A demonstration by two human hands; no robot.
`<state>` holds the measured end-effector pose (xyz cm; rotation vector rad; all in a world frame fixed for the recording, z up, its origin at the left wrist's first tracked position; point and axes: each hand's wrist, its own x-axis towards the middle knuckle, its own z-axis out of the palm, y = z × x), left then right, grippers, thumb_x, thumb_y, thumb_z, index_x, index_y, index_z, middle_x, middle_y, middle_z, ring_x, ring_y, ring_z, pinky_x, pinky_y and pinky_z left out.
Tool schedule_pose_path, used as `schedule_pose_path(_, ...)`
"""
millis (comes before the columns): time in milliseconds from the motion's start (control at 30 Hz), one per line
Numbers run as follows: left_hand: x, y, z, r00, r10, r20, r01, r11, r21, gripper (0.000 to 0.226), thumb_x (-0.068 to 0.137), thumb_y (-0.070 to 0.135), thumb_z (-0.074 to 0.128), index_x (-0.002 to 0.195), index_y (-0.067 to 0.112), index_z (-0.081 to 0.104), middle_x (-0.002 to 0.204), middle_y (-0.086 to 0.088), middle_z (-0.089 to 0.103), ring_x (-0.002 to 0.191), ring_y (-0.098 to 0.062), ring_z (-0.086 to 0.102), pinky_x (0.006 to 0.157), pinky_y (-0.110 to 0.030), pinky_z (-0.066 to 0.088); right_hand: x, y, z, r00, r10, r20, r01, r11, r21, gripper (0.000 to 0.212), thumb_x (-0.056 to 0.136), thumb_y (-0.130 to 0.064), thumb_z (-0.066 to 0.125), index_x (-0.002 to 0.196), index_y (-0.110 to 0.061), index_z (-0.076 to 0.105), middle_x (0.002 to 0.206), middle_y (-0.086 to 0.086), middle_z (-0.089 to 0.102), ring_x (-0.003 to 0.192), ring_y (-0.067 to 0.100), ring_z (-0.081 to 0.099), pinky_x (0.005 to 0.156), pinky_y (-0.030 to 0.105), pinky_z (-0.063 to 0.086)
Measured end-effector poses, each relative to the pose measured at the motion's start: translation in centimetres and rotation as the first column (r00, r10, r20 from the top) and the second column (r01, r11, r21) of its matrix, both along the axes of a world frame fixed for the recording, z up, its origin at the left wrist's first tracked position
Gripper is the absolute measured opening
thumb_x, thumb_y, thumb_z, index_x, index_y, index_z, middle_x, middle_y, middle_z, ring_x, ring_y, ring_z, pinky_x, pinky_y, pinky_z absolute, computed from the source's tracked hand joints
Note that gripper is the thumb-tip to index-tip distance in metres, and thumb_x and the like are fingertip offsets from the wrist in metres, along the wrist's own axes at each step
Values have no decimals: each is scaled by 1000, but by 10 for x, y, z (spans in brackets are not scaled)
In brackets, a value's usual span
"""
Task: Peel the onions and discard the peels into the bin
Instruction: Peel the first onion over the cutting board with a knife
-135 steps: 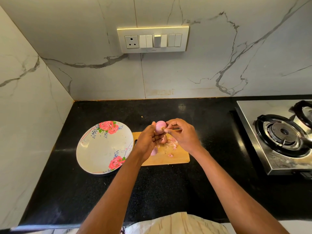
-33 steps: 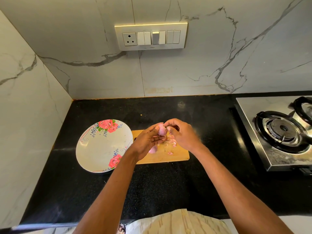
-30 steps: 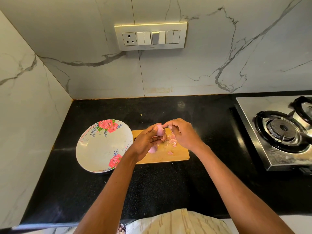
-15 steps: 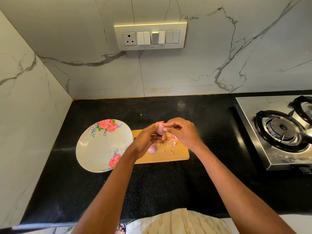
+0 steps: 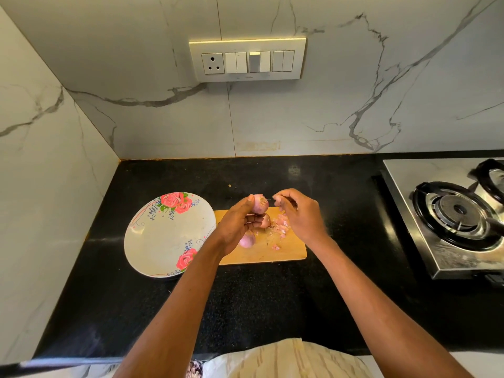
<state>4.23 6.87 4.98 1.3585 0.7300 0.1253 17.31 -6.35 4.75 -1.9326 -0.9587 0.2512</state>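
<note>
Small onion [image 5: 259, 203] is gripped in curled fingers of left hand [image 5: 236, 225], held above cutting board [image 5: 261, 252] on black tabletop [image 5: 272, 296]. Right hand [image 5: 300, 214] fingertips pinched together just beside onion's root end, apart from it; whether a peel scrap is held can't be told. 2 more onions [image 5: 247, 239] & peels [image 5: 281, 225] lie on board; floral plate [image 5: 163, 241] at left.

Onions [image 5: 259, 204]: pale pink-purple. Peel scraps [image 5: 281, 225]: pink. Cutting board [image 5: 289, 252]: light tan wood. Plate [image 5: 152, 241]: white, 3 pink-red roses, green leaves, blue sprigs. Countertop [image 5: 272, 296]: speckled black. Wall [image 5: 327, 110]: white marble, grey veins.
</note>
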Motion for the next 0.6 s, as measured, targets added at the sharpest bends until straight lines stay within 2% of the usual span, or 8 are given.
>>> schedule_pose_path(133,-1,0,1,1000,16,-4,-16,999,28,43,107,50,37,132,22,58,122,-7,65,112,-25,65,108,-44,49,0,1,-3,998,63,20,-61,991,-117,16,97,-19,68,112,-23,73,101,-12,70,89,-9,61,76,2,44)
schedule_pose_path(200,0,-1,2,1000,14,-5,-14,999,51,42,107,48,36,132,21,57,121,-6,65,111,-23,65,107,-41,50,-1,2,-2,997,82,16,-80,992,-97,23,95,-14,70,116,-23,71,104,-11,72,93,-7,63,79,2,45)
schedule_pose_path(300,2,-2,2,1000,-1,-6,1,996,94,42,107,47,36,131,21,57,120,-3,66,108,-20,67,101,-35,54,-4,4,3,993,106,53,-104,994,-43,26,95,-21,71,120,-22,72,111,-12,71,101,0,65,84,6,48)
schedule_pose_path(433,1,-3,6,1000,-13,-3,13,995,99,43,107,47,36,131,18,56,119,-2,66,104,-17,68,76,-17,56,-3,6,6,986,136,95,-134,991,-32,21,94,-21,73,115,-21,76,106,-9,75,98,0,67,83,11,52)
schedule_pose_path(600,2,-4,7,999,-35,-20,37,993,110,43,107,46,36,131,16,54,122,-4,64,105,-17,67,74,-14,55,-1,4,8,981,133,139,-130,991,-26,15,92,-17,74,107,-16,78,97,-7,76,87,-13,64,78,5,49)
